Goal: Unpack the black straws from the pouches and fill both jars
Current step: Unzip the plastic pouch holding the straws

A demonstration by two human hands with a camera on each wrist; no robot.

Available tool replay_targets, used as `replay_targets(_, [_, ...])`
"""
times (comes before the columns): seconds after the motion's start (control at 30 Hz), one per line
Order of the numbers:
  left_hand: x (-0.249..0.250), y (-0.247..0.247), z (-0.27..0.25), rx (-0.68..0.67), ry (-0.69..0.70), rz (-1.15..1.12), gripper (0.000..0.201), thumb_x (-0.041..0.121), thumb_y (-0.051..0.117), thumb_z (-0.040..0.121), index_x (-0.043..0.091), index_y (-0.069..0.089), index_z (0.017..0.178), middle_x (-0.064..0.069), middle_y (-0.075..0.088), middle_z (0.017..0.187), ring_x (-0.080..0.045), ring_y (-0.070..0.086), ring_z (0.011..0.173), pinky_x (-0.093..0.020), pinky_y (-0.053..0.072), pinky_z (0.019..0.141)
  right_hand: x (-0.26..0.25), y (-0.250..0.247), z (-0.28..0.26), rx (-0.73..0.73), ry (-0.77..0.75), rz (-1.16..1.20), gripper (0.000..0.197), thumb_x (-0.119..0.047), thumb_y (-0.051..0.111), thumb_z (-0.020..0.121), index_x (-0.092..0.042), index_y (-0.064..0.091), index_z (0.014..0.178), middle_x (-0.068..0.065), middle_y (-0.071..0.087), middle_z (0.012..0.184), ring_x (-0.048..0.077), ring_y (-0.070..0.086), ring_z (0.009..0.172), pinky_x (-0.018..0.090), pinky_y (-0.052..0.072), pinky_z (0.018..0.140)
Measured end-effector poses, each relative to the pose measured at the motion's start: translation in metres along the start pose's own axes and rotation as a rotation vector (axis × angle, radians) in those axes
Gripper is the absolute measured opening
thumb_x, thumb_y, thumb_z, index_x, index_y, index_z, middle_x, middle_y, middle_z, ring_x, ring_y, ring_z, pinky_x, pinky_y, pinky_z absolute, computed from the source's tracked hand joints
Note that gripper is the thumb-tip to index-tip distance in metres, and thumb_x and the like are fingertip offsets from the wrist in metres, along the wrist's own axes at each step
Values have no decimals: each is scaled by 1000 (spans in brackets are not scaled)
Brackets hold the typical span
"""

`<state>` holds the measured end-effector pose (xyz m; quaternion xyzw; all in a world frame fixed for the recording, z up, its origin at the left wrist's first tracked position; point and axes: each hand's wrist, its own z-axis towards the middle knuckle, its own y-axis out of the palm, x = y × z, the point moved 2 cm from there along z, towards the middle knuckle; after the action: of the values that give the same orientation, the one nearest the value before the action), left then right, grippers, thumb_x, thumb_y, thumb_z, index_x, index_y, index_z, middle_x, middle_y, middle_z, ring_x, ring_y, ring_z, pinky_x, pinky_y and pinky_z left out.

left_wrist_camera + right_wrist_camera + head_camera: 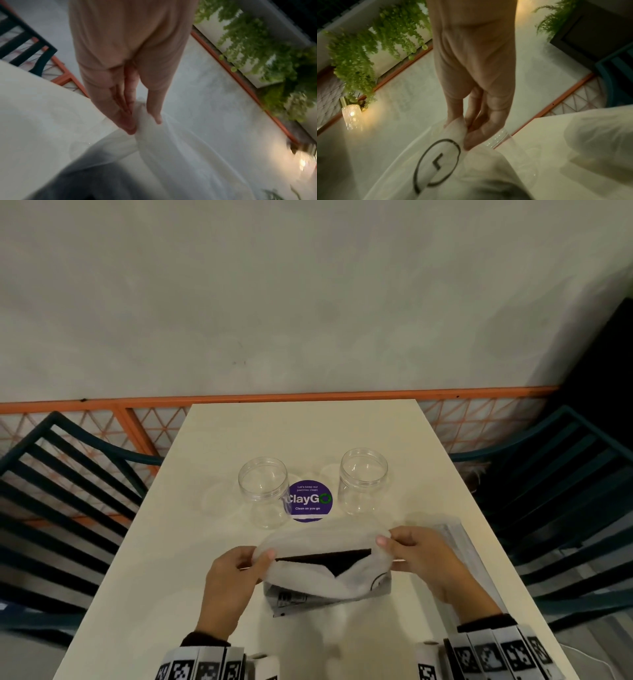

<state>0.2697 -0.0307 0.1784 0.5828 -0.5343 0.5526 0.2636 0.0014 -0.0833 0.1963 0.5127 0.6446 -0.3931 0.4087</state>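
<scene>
1. Left hand [236,573] pinching the left edge of the pouch [325,573], thumb over the film, fingers behind; right hand [416,553] pinching the right edge the same way. Both closed on thin film only, nothing else held.
2. Surface [301,433]: pale, carrying everything; purple round sticker [310,501] between the jars.
3. Pouch: frosted, held up just above the surface, mouth pulled wide. Second pouch [455,539] lying flat beside the right hand, partly hidden.
4. Jars: left jar [265,491] and right jar [363,479], clear, lidless, upright, both empty, well beyond the pouch.
5. Straws [329,559]: dark bundle inside the held pouch, none out yet.
6. Risks, as judged: pulling the edges apart too hard likely tears the film and spills straws; slick film may slip from a two-finger pinch; tipping the bundle carelessly toward a light, empty jar could knock it over; loose straws could roll off the near edge.
</scene>
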Motion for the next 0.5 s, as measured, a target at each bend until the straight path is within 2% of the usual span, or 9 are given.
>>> replay_targets(0.07, [4,3,-1,-55,-37,-140,9,17,64,83,12,71,81,-10,72,86,-23,65,82,-33,55,76,4,5,1,-43,47,92,8,-10,60,87,-4,65,89,12,71,82,25,65,79,31,54,72])
replay_targets(0.1, [6,5,-2,-68,-53,-188,11,15,61,85,11,71,82,-10,72,86,-21,64,81,-29,53,73,7,7,1,-53,53,107,9,-10,60,87,-5,64,93,13,71,83,24,64,78,31,51,71])
replay_targets(0.17, [6,6,-4,-79,-110,-279,14,12,58,87,9,71,83,-7,71,83,-17,60,75,-23,49,68,11,11,2,-94,55,105,10,-10,56,89,-5,64,92,8,65,72,14,56,64,22,44,59])
replay_targets(0.23, [3,5,-2,-104,-198,-377,14,9,56,87,7,70,84,-5,65,75,-14,52,66,-21,41,63,14,10,4,-138,88,215,16,-6,49,92,-3,64,89,1,51,59,5,42,46,14,35,41])
replay_targets(0.27, [0,3,0,-127,-245,-422,14,8,54,87,8,68,85,-3,61,72,-12,49,60,-21,37,59,14,9,4,-152,130,319,18,-4,46,93,-2,63,90,0,47,56,3,37,41,13,30,35])
replay_targets(0.33, [-3,-1,4,-194,-332,-527,12,8,51,86,13,61,83,-1,54,69,-8,44,50,-19,33,50,15,6,3,-177,244,543,15,-1,44,92,-3,59,90,1,48,56,4,33,37,14,25,30])
replay_targets(0.4, [-4,-3,3,-275,-422,-662,9,8,52,77,15,57,81,1,55,65,-9,42,48,-19,33,45,18,4,1,-203,340,687,11,4,58,81,-7,56,79,2,48,52,7,33,35,17,25,31])
replay_targets(0.47, [-3,-4,1,-303,-467,-750,13,7,54,69,11,58,80,2,58,58,-10,43,47,-19,35,43,19,4,0,-248,379,758,32,8,80,51,-7,55,64,3,45,47,11,34,33,20,28,34])
replay_targets(0.5, [-4,-4,1,-299,-473,-760,13,6,54,67,10,57,79,2,58,57,-10,44,46,-19,36,42,20,3,0,-262,390,779,36,8,81,42,-6,53,60,4,44,46,12,34,34,21,29,34])
